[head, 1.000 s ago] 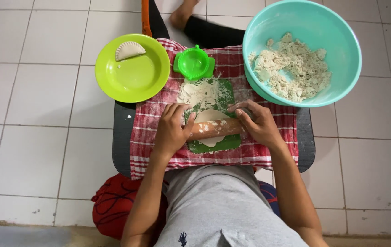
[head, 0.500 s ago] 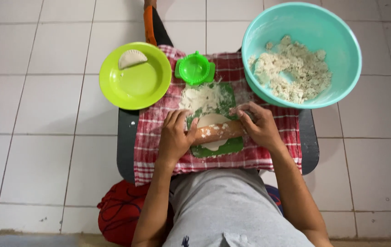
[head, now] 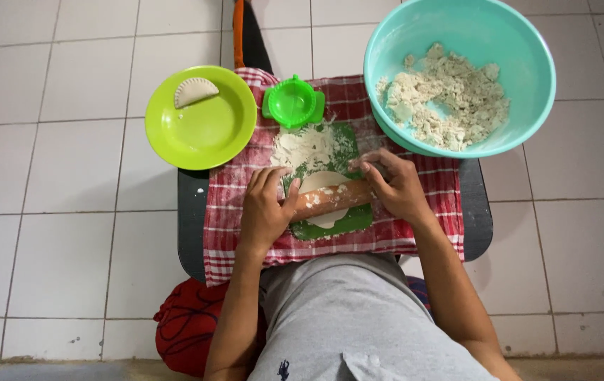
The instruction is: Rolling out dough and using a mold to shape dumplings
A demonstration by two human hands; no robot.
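A wooden rolling pin [head: 330, 200] lies across a flat round of pale dough [head: 321, 182] on a green board [head: 344, 222] dusted with flour. My left hand [head: 265, 208] presses on the pin's left end. At the right end my right hand [head: 395, 185] rests on it. The board sits on a red checked cloth [head: 224, 212] over a small dark table [head: 190, 226].
A lime green plate [head: 210, 134] with one folded dumpling [head: 196, 90] stands at the left. A green dumpling press [head: 292, 102] lies behind the board. A large teal bowl [head: 471, 35] of crumbly dough [head: 446, 99] is at the right. White tiled floor surrounds the table.
The rolling pin and both hands have shifted slightly over the dough; the view has moved a little.
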